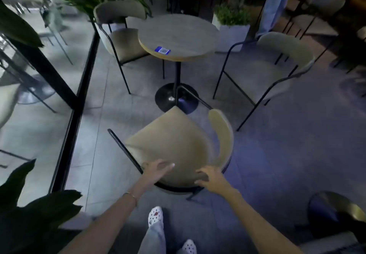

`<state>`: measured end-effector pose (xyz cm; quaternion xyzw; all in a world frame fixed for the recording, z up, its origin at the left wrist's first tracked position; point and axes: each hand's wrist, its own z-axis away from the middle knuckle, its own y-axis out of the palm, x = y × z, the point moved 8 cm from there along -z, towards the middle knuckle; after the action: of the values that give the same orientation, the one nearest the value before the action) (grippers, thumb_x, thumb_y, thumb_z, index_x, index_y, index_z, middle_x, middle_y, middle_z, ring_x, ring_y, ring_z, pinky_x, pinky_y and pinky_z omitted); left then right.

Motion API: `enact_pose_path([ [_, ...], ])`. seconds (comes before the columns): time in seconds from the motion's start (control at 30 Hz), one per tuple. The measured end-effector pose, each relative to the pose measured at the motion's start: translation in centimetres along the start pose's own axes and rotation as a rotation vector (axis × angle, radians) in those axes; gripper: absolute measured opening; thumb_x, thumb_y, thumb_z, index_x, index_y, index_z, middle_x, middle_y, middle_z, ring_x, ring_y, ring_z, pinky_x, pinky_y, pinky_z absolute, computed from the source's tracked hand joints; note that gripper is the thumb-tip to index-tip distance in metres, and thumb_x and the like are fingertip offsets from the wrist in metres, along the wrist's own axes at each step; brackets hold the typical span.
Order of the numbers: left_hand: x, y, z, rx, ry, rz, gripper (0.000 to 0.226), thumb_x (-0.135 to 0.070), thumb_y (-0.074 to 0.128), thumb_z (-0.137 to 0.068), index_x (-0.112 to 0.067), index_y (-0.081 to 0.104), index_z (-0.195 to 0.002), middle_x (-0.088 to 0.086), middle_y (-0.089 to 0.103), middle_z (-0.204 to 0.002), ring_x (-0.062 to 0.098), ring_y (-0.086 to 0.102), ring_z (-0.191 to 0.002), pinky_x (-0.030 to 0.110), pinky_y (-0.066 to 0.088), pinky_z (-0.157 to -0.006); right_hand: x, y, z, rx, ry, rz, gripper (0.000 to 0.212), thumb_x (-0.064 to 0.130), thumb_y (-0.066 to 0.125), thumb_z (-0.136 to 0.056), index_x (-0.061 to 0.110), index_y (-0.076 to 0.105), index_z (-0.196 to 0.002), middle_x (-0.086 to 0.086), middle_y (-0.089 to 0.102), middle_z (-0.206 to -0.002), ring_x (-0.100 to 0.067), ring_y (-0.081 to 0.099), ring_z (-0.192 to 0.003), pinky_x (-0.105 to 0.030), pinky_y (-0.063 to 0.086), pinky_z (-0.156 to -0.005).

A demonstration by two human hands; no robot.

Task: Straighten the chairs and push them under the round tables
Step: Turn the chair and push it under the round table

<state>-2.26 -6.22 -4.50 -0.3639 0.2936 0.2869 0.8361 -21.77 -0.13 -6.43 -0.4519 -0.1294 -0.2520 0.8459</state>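
You reached both bare hands to the near chair point(174, 146), which was tipped over before the round counter point(178, 36), its beige seat facing up at you and one black leg point(194, 97) lying across the counter's base point(176, 99). Your left hand point(156, 169) lay flat on the seat's near edge, its grip wide with fingers spread; your right hand point(213, 179) had its grip curled over the seat's dark rim beside the curved backrest point(222, 135). A second chair point(122, 34) stood tucked at the counter's left, a third point(277, 69) stood apart at its right, angled away. A blue sticker point(162, 50) sat on the countertop.
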Motion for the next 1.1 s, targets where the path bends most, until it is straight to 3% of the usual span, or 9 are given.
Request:
enact_pose_path([
  [0.07, 1.5, 1.4, -1.0, 0.008, 0.082, -0.127, 0.102, -0.087, 0.05, -0.056, -0.009, 0.064, -0.12, 0.007, 0.063, -0.121, 0.018, 0.051, -0.114, 0.032, 0.031, -0.11, -0.3, 2.5, -0.6, 0.06, -0.009, 0.047, 0.085, 0.074, 0.041, -0.071, 0.021, 0.049, -0.136, -0.009, 0.043, -0.145, -0.033, 0.019, -0.144, -0.045, 0.022, -0.117],
  [0.13, 3.4, 3.3, -1.9, 0.057, 0.154, -0.283, 0.126, -0.1, 0.033, -0.033, -0.015, 0.067, -0.118, 0.012, 0.06, -0.128, 0.029, 0.04, -0.131, 0.045, 0.015, -0.12, -0.8, 3.9, -1.0, 0.019, 0.041, 0.066, 0.058, 0.051, 0.05, -0.087, 0.025, 0.045, -0.139, -0.005, 0.033, -0.153, -0.034, 0.003, -0.147, -0.046, 0.028, -0.114],
  [0.2, 4.4, 4.4, -2.7, 0.081, 0.142, -0.35, 0.111, -0.088, 0.043, -0.039, -0.019, 0.064, -0.123, 0.015, 0.052, -0.138, 0.034, 0.021, -0.144, 0.043, 0.004, -0.121, -0.7, 4.4, -1.7, -0.061, 0.045, 0.127, 0.049, 0.039, 0.048, -0.094, 0.027, 0.042, -0.141, -0.001, 0.031, -0.154, -0.033, -0.001, -0.148, -0.042, 0.037, -0.109],
  [0.3, 4.7, 5.0, -3.9, 0.071, 0.193, -0.433, 0.091, -0.081, 0.043, -0.058, -0.023, 0.063, -0.124, 0.011, 0.054, -0.136, 0.03, 0.027, -0.143, 0.041, 0.012, -0.122, -0.9, 5.3, -1.9, -0.118, 0.065, 0.193, 0.044, 0.035, 0.044, -0.096, 0.029, 0.042, -0.14, -0.002, 0.034, -0.153, -0.036, -0.001, -0.148, -0.043, 0.047, -0.1],
  [0.47, 5.6, 4.7, -5.5, 0.034, 0.238, -0.503, 0.076, -0.068, 0.026, -0.069, -0.027, 0.066, -0.118, 0.002, 0.061, -0.121, 0.026, 0.042, -0.127, 0.047, 0.037, -0.107, -0.4, 4.4, -2.6, -0.317, 0.09, 0.419, 0.044, 0.039, 0.09, -0.05, 0.035, 0.075, -0.092, -0.002, 0.075, -0.095, -0.04, 0.064, -0.11, -0.029, 0.057, -0.039],
  [0.73, 1.7, 0.2, -11.6, -0.045, 0.25, -0.475, 0.036, -0.035, 0.061, -0.085, -0.023, 0.066, -0.118, 0.001, 0.063, -0.119, 0.023, 0.043, -0.123, 0.045, 0.037, -0.104, 2.1, -0.5, -9.0, -0.329, 0.13, 0.404, 0.032, 0.038, 0.084, -0.062, 0.031, 0.074, -0.091, -0.006, 0.073, -0.098, -0.044, 0.059, -0.116, -0.044, 0.061, -0.067],
  [0.87, 0.1, -2.1, -15.9, -0.055, 0.254, -0.495, 0.035, -0.035, 0.062, -0.085, -0.023, 0.067, -0.117, 0.002, 0.064, -0.117, 0.024, 0.045, -0.121, 0.041, 0.038, -0.101, 3.1, -2.2, -13.5, -0.285, 0.08, 0.33, 0.033, 0.031, 0.053, -0.092, 0.022, 0.058, -0.123, -0.014, 0.053, -0.135, -0.046, 0.021, -0.142, -0.051, 0.042, -0.104],
  [0.97, -1.1, -3.9, -19.1, -0.044, 0.262, -0.496, 0.034, -0.034, 0.064, -0.083, -0.021, 0.069, -0.114, 0.005, 0.065, -0.113, 0.027, 0.048, -0.119, 0.044, 0.04, -0.101, 3.6, -3.7, -16.3, -0.278, 0.099, 0.331, 0.029, 0.03, 0.065, -0.085, 0.019, 0.066, -0.112, -0.017, 0.062, -0.121, -0.049, 0.032, -0.136, -0.051, 0.049, -0.096],
  [1.1, -1.5, -4.8, -20.1, -0.017, 0.29, -0.533, 0.036, -0.036, 0.062, -0.085, -0.021, 0.066, -0.118, 0.005, 0.063, -0.117, 0.026, 0.044, -0.122, 0.043, 0.037, -0.105, 3.6, -4.2, -17.9, -0.308, 0.145, 0.382, 0.04, 0.037, 0.092, -0.044, 0.027, 0.075, -0.079, -0.008, 0.074, -0.082, -0.045, 0.067, -0.1, -0.039, 0.059, -0.051],
])
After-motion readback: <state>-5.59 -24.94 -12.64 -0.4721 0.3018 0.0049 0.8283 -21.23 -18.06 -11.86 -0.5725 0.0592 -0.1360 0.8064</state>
